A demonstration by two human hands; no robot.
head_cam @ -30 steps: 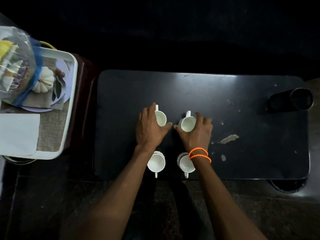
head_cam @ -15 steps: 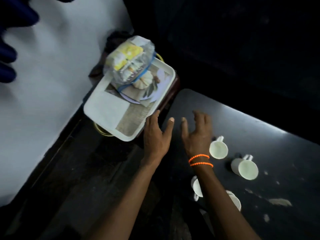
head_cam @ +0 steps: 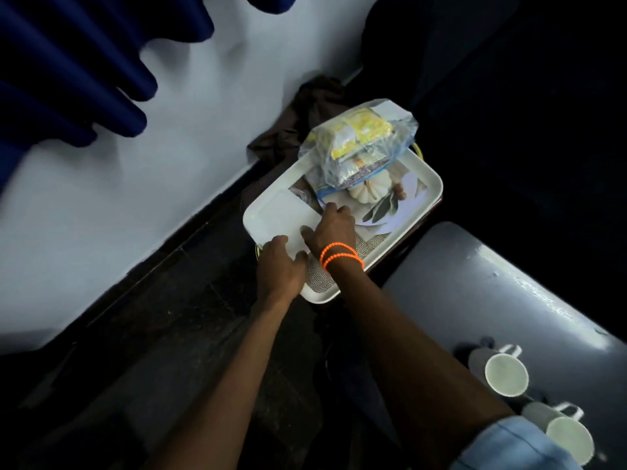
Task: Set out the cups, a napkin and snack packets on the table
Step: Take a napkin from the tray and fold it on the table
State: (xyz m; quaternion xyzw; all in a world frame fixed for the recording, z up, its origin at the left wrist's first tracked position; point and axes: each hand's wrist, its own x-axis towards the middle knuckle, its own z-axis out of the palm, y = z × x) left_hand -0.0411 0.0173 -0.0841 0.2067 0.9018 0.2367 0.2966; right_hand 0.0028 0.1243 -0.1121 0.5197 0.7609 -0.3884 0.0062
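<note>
A white tray (head_cam: 432,189) stands left of the dark table (head_cam: 475,283). On its near end lies a folded white napkin (head_cam: 281,215). My left hand (head_cam: 280,266) rests at the napkin's near corner, fingers spread. My right hand (head_cam: 330,228), with orange bead bracelets at the wrist, lies flat with its fingertips on the napkin's right edge. A clear plastic bag of snack packets (head_cam: 359,140) sits at the tray's far end. Two white cups (head_cam: 505,373) (head_cam: 570,439) stand on the table at lower right.
The tray has a printed picture of a white pumpkin (head_cam: 369,191) and leaves. A white wall (head_cam: 169,147) with a blue curtain (head_cam: 68,62) runs along the left. A dark cloth (head_cam: 305,117) lies behind the tray. The floor below is dark.
Both hands have left the cups and reached left onto the tray, landing on the napkin. The view has swung left, so only two cups remain in sight.
</note>
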